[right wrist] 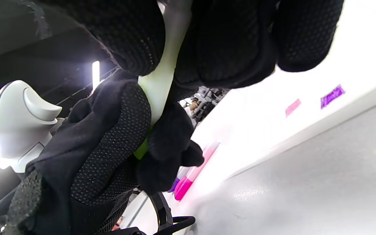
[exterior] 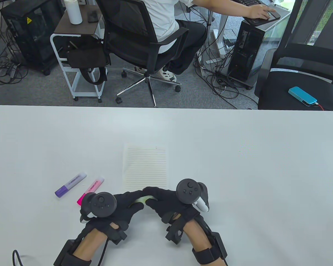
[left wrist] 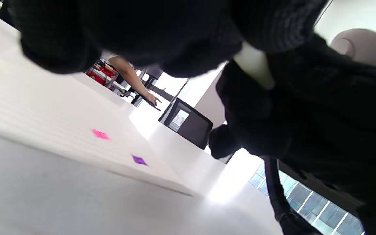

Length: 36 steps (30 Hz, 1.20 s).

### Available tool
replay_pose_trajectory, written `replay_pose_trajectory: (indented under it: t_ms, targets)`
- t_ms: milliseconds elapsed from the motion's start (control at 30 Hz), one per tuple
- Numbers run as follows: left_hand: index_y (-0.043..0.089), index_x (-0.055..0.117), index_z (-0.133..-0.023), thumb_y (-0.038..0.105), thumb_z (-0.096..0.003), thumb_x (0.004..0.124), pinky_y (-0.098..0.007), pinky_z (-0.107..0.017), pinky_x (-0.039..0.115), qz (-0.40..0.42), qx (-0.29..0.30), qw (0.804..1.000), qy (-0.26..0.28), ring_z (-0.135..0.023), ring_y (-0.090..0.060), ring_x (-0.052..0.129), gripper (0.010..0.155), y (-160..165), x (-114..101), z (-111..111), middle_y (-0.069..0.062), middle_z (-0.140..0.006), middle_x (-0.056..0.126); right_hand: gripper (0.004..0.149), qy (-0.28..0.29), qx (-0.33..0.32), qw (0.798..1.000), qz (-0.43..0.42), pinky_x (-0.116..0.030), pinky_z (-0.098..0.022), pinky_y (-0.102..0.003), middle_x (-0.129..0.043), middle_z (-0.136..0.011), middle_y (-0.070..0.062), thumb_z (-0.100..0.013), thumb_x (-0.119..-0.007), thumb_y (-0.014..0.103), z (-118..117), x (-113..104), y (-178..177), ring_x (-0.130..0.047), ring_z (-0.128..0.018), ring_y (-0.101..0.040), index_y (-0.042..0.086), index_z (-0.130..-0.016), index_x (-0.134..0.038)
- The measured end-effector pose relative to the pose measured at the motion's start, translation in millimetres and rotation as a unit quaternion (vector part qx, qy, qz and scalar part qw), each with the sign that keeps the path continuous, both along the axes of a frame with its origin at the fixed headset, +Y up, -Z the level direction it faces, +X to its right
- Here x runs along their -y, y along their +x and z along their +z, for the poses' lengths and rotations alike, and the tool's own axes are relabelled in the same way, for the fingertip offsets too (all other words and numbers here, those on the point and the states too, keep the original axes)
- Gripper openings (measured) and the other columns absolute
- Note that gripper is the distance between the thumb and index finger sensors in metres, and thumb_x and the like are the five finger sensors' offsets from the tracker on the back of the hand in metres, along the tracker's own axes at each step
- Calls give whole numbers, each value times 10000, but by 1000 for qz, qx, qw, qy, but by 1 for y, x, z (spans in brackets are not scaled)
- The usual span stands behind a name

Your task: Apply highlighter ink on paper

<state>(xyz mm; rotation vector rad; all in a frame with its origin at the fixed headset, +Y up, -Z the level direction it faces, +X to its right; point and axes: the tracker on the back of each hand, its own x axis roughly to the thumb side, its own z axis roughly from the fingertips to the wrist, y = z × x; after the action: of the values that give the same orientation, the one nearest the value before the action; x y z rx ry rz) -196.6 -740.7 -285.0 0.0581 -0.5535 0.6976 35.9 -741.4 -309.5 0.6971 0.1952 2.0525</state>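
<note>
My left hand (exterior: 119,205) and right hand (exterior: 166,201) meeting knuckle to knuckle at the paper's (exterior: 145,169) near edge, both gripping one pale green highlighter (exterior: 143,200), its long axis running left-right between my fists, tip hidden, just above the table (exterior: 252,171).

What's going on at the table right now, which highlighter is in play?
Both gloved hands hold a pale green highlighter between them just below the lined paper: the left hand grips one end, the right hand the other, as if about to uncap it. The purple highlighter and pink highlighter lie capped on the table to the left. The wrist views show a small pink mark and purple mark already on the paper; no green is visible yet.
</note>
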Motion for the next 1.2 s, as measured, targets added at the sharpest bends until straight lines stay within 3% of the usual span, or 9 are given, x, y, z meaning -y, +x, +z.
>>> replay_pose_trajectory:
  t_ms: [233,333,433,500,633,700,867,1000,1200]
  targets:
    - [221,931,-778,571,-362,904,-354,-178,996,61,1,998,-20,88,14,937,544,-5,-1,-5,108,-224,1064,439,48,-5,998,-28,-766,-526,-592,-961,-671,-151,-436,-889,245,4,-8,3,-943,-374,-331,215,-870,-836]
    - [226,946,-783,549,-357,958,-352,-170,998,116,12,993,-32,107,8,931,535,-8,2,-7,102,-176,1065,437,84,-4,996,-18,-776,-535,-583,-976,-672,-145,-422,-907,242,4,-17,5,-954,-377,-331,222,-855,-858]
    - [184,897,-819,593,-385,878,-378,-251,984,80,3,997,-16,22,-2,960,596,-6,0,-5,122,-267,1052,419,76,2,997,-30,-788,-518,-579,-988,-636,-143,-447,-902,282,2,-18,11,-966,-351,-319,190,-855,-864]
    - [164,823,-886,641,-417,758,-415,-324,956,41,-21,999,12,-68,-35,987,672,-7,-1,-4,94,-368,1046,418,68,23,996,-46,-787,-496,-584,-981,-604,-162,-455,-903,282,-3,-18,20,-953,-319,-320,175,-857,-862]
    - [179,645,-1007,627,-458,620,-506,-484,866,-45,-54,997,33,-360,-138,1023,709,-14,4,-4,41,-638,986,410,94,100,990,-36,-794,-472,-572,-969,-556,-161,-473,-882,301,-9,-20,47,-938,-285,-295,191,-867,-852]
    - [178,564,-1044,572,-471,625,-546,-535,806,-62,-64,996,7,-495,-196,984,698,-15,9,-7,-4,-755,919,408,95,150,984,-27,-798,-465,-567,-968,-541,-158,-476,-878,307,-11,-21,60,-937,-274,-286,192,-866,-852]
    - [231,636,-1037,422,-473,718,-578,-602,722,-185,-88,979,-14,-624,-248,923,601,-5,14,-7,-24,-860,860,402,91,188,978,6,-804,-456,-564,-971,-530,-158,-479,-875,308,-14,-15,68,-939,-264,-281,183,-861,-859]
    - [268,748,-984,396,-450,799,-594,-629,690,-240,-88,966,-24,-684,-265,905,552,2,21,-8,-17,-893,861,403,77,190,979,25,-804,-457,-564,-971,-533,-158,-481,-872,311,-15,-9,66,-941,-269,-283,182,-863,-857]
    - [249,692,-1018,393,-433,854,-605,-656,655,-291,-85,952,-37,-745,-283,870,624,9,24,-6,-35,-945,808,403,68,204,975,59,-806,-456,-563,-975,-527,-157,-480,-875,311,-17,-4,63,-942,-263,-282,179,-860,-861]
